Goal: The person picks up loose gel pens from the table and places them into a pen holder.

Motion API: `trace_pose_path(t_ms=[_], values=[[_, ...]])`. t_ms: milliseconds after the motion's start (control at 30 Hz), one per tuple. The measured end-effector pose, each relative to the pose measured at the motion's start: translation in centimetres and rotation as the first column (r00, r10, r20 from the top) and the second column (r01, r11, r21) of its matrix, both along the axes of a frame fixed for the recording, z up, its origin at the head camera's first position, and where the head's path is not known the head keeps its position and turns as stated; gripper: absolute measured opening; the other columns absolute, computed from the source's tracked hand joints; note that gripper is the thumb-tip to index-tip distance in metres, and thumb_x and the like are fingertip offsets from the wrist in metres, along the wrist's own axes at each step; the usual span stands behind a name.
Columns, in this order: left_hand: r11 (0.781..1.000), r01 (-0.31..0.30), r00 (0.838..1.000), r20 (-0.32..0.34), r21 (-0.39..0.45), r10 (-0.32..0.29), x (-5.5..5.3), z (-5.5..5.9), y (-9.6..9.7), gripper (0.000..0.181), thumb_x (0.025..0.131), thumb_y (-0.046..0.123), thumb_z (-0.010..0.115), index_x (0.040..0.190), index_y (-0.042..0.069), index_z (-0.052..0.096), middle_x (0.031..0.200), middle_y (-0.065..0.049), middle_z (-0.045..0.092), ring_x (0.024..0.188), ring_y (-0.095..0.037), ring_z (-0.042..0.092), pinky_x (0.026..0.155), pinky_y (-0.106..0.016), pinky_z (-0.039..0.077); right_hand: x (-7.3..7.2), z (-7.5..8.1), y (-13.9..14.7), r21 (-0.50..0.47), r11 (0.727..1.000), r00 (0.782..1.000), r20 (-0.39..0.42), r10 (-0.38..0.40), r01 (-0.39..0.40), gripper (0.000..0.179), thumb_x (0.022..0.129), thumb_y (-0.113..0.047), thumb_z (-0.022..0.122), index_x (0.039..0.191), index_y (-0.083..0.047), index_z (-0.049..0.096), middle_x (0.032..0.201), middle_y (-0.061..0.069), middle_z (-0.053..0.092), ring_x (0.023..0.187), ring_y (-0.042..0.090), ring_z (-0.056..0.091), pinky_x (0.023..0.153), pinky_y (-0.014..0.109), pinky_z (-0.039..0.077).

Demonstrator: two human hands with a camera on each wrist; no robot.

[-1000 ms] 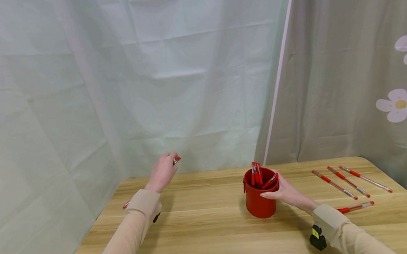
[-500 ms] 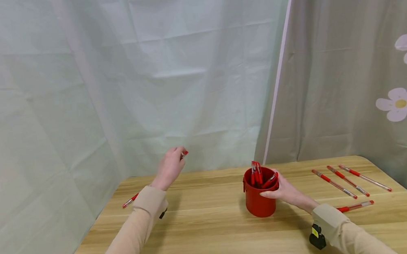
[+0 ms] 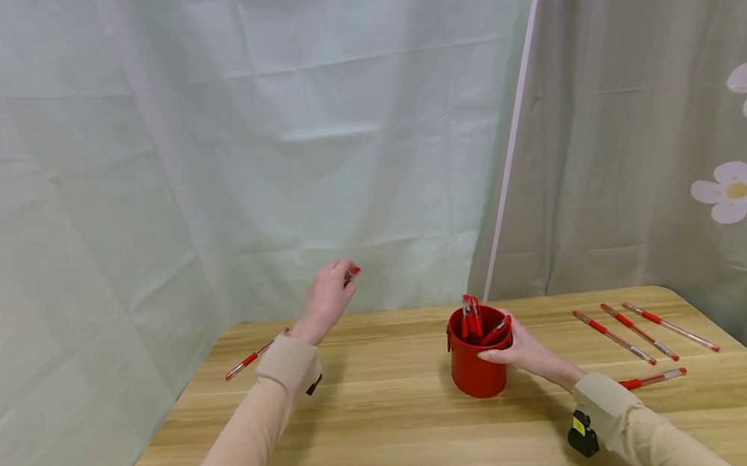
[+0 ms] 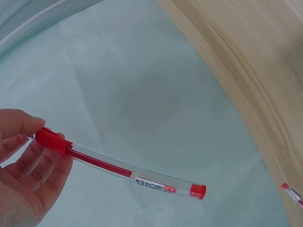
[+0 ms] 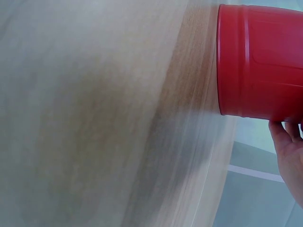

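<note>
Left hand point(image 3: 329, 297): pinching a pen point(image 4: 113, 166) near one end
Pen axis: points toward 3–4 o'clock, left wrist view
Red cup point(image 3: 478, 374): roughly 4 o'clock from left hand, head view
Right hand point(image 3: 526, 349): way nearer, wrapped round the cup's 3 o'clock side

A small nook screened off with fabric, though whether it sits within a home, an office or a lab cannot be told. A pale, creased curtain point(image 3: 353, 160) fills the left and centre of the head view; a grey curtain point(image 3: 606, 128) printed with white flowers point(image 3: 737, 191) hangs at right. The wood-grain table point(image 3: 394, 445) across the bottom, with red pens point(image 3: 652, 319) and a red cup point(image 3: 479, 376), looks desk-like.
</note>
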State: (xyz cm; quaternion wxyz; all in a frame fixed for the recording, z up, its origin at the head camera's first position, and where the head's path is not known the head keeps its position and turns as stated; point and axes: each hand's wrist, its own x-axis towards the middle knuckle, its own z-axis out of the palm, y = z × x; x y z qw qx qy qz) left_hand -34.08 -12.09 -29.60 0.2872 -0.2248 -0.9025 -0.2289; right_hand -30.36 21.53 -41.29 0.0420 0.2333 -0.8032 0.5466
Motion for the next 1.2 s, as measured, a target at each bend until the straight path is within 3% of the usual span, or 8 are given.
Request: trace_pose_path(t_ms=[533,733,1200], values=[[0.983,0.114,0.993,-0.040,0.144,-0.109,0.4,1.0,2.4,0.014,0.082,-0.003,0.061,0.095,0.003,0.061,0.085,-0.006,0.057,0.074,-0.017,0.055,0.060,-0.029,0.047,0.0,0.0,0.1,-0.012,1.000,1.000,0.008,0.012,-0.012,0.073,0.077,-0.016,0.073,0.133,-0.002,0.029,0.127,0.019,0.041,0.113,0.034,0.041,0.089,0.043,0.037],[0.973,0.157,0.986,-0.088,0.171,-0.144,0.6,1.5,3.4,0.013,0.080,-0.004,0.063,0.092,0.002,0.061,0.083,-0.006,0.058,0.072,-0.016,0.055,0.059,-0.027,0.047,0.1,0.1,0.1,-0.007,1.000,1.000,-0.002,0.007,-0.007,0.073,0.076,-0.016,0.073,0.132,-0.002,0.029,0.126,0.019,0.042,0.112,0.033,0.042,0.089,0.044,0.037],[0.947,0.220,0.974,-0.097,0.232,-0.202,1.8,2.3,5.0,0.014,0.078,-0.006,0.065,0.087,0.001,0.058,0.080,-0.006,0.058,0.071,-0.017,0.056,0.060,-0.027,0.047,0.0,0.0,0.0,-0.033,0.999,1.000,0.002,0.020,-0.020,0.071,0.076,-0.015,0.073,0.131,-0.001,0.030,0.125,0.018,0.042,0.111,0.033,0.041,0.088,0.040,0.038]])
